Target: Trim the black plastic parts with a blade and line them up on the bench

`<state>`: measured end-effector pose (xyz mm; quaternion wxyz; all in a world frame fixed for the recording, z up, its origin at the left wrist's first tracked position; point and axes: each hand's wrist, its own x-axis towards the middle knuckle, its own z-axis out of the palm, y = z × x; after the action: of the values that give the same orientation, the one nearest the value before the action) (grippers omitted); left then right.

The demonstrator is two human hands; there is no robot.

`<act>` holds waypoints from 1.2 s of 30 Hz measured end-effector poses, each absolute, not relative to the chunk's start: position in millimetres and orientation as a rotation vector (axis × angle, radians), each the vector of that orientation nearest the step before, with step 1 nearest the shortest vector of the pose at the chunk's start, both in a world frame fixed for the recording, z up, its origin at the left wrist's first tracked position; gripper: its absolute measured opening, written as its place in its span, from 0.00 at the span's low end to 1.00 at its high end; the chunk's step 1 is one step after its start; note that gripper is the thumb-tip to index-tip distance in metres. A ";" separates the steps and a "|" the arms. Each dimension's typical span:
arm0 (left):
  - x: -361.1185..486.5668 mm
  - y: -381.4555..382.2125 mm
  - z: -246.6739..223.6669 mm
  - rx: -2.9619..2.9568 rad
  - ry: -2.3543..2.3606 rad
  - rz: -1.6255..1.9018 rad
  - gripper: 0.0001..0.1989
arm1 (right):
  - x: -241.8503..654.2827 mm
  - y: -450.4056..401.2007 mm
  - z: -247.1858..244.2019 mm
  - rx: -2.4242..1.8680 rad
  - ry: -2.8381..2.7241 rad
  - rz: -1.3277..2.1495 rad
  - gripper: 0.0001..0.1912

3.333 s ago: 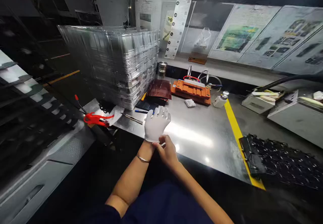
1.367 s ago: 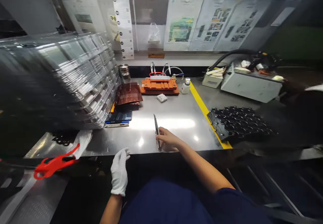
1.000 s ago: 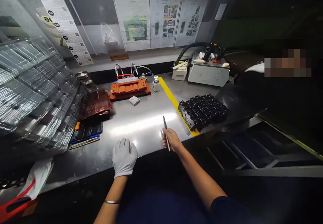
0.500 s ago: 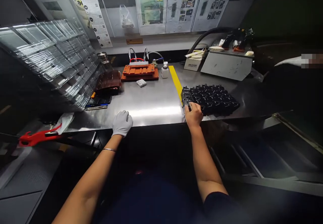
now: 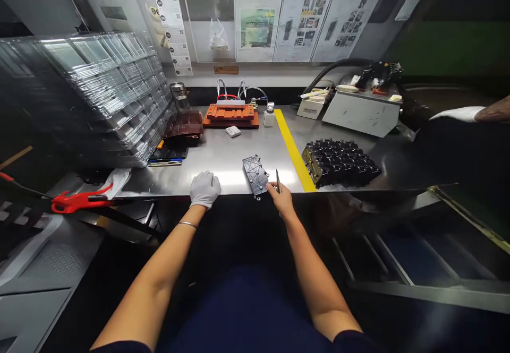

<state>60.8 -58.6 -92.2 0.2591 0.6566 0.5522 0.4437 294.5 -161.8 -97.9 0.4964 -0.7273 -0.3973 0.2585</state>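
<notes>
At the front edge of the steel bench, my right hand (image 5: 281, 200) is bare and pinches the near right corner of a dark ribbed housing part (image 5: 255, 176). A slim, pointed, knife-like tool (image 5: 278, 179) also sticks up from this hand. The part is tilted, its ribbed face with corner screw holes showing. My left hand (image 5: 204, 189), in a white glove, rests on the bench edge left of the part and holds nothing; its fingers lie on the metal. Rows of similar black parts (image 5: 342, 162) stand right of the yellow stripe (image 5: 292, 148).
Behind are an orange fixture (image 5: 231, 115), a white pump bottle (image 5: 269, 115) and a small white block (image 5: 233, 131). Stacked clear trays (image 5: 115, 93) rise at left, near a red air gun (image 5: 75, 201). A grey sloped box (image 5: 361, 111) stands back right. Another person's gloved hand (image 5: 454, 114) is at far right.
My right hand has moved left from the black rows, bringing one part across the yellow stripe to the bench's front middle. My left hand stays on the edge. The view has shifted slightly.
</notes>
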 end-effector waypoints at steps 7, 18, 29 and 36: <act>56.2 -55.8 -85.9 1.629 1.353 1.201 0.07 | 251.8 -165.4 -99.4 -1.705 -0.940 0.737 0.22; 76.0 -101.4 -79.5 1.146 1.154 0.888 0.13 | 220.0 -169.4 -92.0 -1.757 -1.319 0.829 0.23; 43.4 -127.3 -71.6 1.103 1.247 0.657 0.27 | 283.1 -119.5 -64.6 -2.030 -1.745 0.643 0.22; 42.6 -131.1 -74.1 1.158 1.289 0.638 0.27 | 277.0 -100.6 -56.5 -2.020 -2.074 0.554 0.17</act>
<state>42.6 -131.1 -74.1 0.6030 0.5003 0.5569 0.2755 277.0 -100.6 -56.5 0.0966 -0.6820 -0.7004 0.1869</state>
